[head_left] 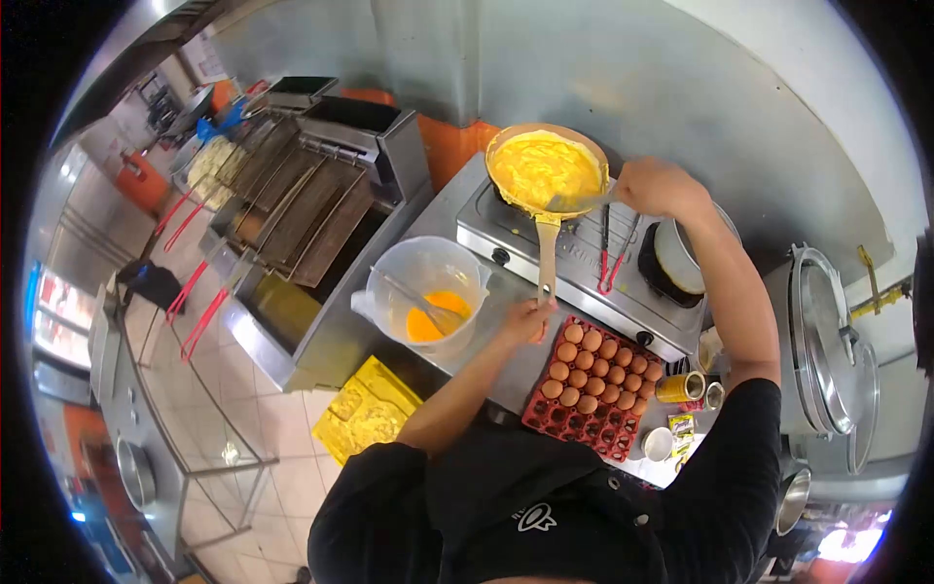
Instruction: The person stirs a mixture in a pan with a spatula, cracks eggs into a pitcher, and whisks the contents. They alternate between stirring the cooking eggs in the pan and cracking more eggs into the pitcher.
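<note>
A frying pan [548, 229] with yellow egg [545, 167] in it sits on the left burner of the steel stove [530, 255]. My left hand [528, 321] is closed round the end of the pan's handle. At the pan's right edge my right hand [654, 187] grips a metal spatula [579, 202], whose blade touches the egg. A translucent bowl [389, 268] with orange beaten egg and a whisk [443, 316] stands left of my left hand. The red tray [545, 414] of brown eggs [586, 360] lies in front of the stove.
Red-handled tongs [608, 273] lie on the stove beside a pot [681, 255] on the right burner. Fryers with baskets [306, 209] stand left. A yellow crate [365, 409] is lower left. Cans [681, 387], a small white cup [658, 445] and a large pot [817, 341] are right.
</note>
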`<state>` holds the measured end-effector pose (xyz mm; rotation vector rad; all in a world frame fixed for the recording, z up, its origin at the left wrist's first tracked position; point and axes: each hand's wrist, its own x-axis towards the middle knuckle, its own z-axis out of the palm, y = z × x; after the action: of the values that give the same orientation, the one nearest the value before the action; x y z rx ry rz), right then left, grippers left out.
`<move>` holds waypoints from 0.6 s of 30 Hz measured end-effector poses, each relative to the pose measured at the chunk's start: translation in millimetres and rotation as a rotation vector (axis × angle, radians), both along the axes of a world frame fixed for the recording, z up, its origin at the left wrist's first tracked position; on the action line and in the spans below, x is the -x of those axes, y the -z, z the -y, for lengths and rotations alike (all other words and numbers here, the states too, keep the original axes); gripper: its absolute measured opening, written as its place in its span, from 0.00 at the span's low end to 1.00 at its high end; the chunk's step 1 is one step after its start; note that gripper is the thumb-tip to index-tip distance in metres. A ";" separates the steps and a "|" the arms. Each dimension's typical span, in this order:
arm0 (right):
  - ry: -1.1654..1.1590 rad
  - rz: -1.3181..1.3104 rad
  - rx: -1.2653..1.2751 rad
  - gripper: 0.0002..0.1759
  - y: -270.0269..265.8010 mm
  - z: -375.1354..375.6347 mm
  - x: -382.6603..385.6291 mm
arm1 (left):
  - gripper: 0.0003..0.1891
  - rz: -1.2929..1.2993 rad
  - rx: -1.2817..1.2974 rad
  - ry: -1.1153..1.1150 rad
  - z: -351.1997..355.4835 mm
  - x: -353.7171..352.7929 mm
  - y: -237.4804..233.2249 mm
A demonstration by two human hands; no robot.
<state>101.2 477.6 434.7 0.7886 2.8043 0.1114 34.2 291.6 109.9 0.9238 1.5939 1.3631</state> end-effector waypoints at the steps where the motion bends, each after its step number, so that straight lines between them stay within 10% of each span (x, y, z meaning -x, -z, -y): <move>1: -0.056 0.034 -0.027 0.12 10.9 -4.6 4.4 | 0.21 0.002 -0.005 0.025 -4.0 2.5 -3.2; 18: 0.013 -0.119 -0.136 0.14 133.8 -62.4 57.0 | 0.19 0.488 -0.031 0.072 -4.0 3.1 4.3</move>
<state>44.2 540.0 300.9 0.8702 2.9287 0.2635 31.1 295.5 105.6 0.5967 1.1600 1.4320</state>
